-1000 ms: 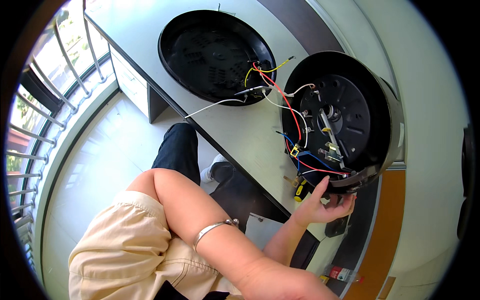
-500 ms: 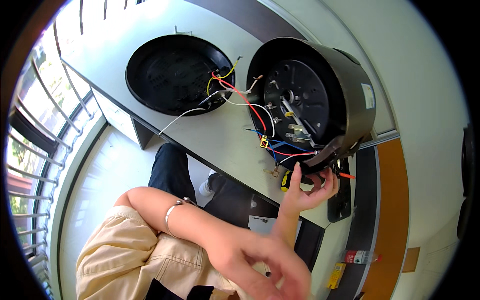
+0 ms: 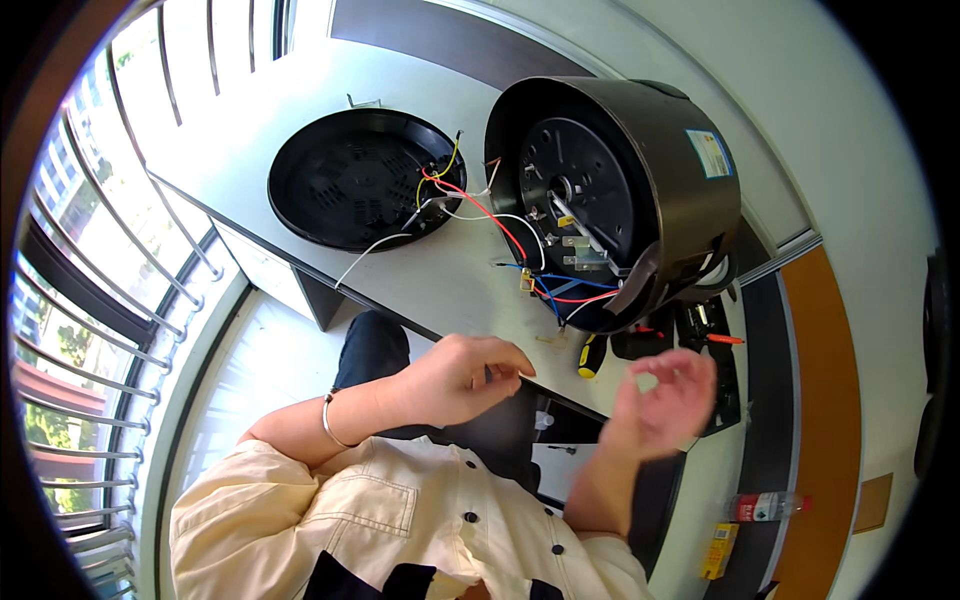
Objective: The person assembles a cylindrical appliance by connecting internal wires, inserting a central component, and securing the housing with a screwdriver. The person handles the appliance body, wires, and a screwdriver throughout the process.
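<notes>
My left hand (image 3: pixel 462 380), with a bracelet at the wrist, hovers over the table's front edge, its thumb and index fingertips together; anything between them is too small to make out. Away from the cooker, my right hand (image 3: pixel 668 402) is raised, somewhat blurred, its fingers loosely curved and apart. Beyond it a dark rice cooker body (image 3: pixel 690 190) lies on its side, its underside with metal parts facing left. Red, white, blue and yellow wires (image 3: pixel 480 207) run from it to a round black base cover (image 3: pixel 350 180) lying to the left.
A yellow-and-black screwdriver (image 3: pixel 592 355) lies below the cooker body. Right of it are a black tray (image 3: pixel 722 385) and an orange-red pen-like tool (image 3: pixel 727 339). A bottle (image 3: pixel 765 507) and a yellow box (image 3: pixel 718 552) stand at lower right. Window bars (image 3: pixel 100 330) line the left.
My right hand has come away from the cooker body's lower rim toward me. My left hand has moved up and left, its fingertips now together. The view has shifted slightly.
</notes>
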`<control>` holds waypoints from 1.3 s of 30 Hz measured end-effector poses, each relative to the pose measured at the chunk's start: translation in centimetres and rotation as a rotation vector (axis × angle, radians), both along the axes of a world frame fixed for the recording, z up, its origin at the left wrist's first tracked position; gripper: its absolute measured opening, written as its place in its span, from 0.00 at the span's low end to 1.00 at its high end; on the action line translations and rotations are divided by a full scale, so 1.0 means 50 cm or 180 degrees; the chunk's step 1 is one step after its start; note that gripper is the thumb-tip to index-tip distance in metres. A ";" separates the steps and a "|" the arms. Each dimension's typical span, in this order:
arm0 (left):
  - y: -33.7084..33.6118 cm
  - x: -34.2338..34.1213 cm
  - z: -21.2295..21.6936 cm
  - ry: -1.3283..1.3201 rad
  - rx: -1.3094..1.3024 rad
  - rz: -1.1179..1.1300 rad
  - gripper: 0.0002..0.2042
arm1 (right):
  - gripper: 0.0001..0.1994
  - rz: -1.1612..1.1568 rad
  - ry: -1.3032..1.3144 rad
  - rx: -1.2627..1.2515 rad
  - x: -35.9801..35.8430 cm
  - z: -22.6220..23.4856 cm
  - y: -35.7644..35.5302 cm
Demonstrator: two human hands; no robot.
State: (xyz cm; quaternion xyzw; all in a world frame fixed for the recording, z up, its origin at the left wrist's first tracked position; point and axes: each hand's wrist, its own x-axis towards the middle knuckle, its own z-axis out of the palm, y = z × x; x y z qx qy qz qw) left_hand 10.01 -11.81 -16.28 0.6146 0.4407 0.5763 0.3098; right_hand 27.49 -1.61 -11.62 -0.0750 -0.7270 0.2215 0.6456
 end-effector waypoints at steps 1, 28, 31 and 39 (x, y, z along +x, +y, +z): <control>0.002 -0.003 -0.002 -0.0064 -0.0066 0.0034 0.10 | 0.24 0.0245 -0.0075 0.0126 0.004 0.050 -0.035; -0.001 -0.258 -0.049 0.2913 0.0827 0.3826 0.09 | 0.23 -0.0925 -0.0572 -0.0589 0.036 0.121 0.265; 0.004 -0.247 -0.031 0.2920 0.0706 0.3959 0.10 | 0.24 -0.0421 -0.0669 -0.1603 0.028 0.142 0.299; 0.063 -0.098 0.081 0.2019 0.1412 0.2588 0.17 | 0.31 0.1190 -0.0610 -0.2881 0.001 0.147 0.368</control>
